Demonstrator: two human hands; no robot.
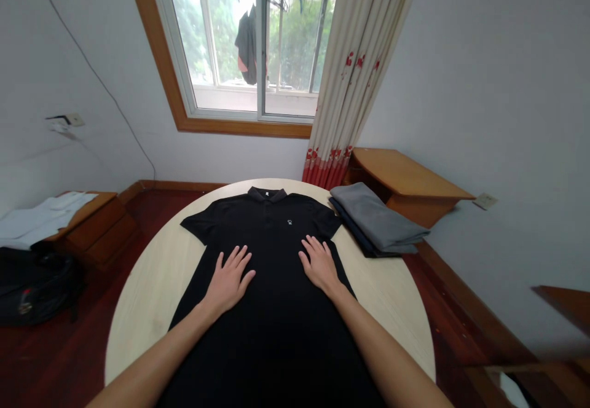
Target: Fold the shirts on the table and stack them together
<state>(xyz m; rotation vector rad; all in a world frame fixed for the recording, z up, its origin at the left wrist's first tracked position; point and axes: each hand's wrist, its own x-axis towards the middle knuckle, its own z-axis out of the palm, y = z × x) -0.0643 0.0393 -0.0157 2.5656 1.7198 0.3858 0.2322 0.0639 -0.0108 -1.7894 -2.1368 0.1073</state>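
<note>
A black polo shirt (271, 248) lies spread face up, its collar toward the window and both short sleeves out to the sides. A small white logo marks its chest. My left hand (229, 280) rests flat on the left part of the shirt, fingers spread. On the right part, below the logo, my right hand (319, 263) lies palm down with its fingers stretched out. Neither hand grips the cloth. The shirt's lower end is dark and runs out of the bottom of the view.
The shirt is on a round pale table (142, 309). Folded grey and dark clothes (375, 214) lie at its right edge. Beyond stands a wooden desk (410, 174) beside a curtain (353, 76). A black bag (37, 285) and a wooden cabinet (96, 227) are at the left.
</note>
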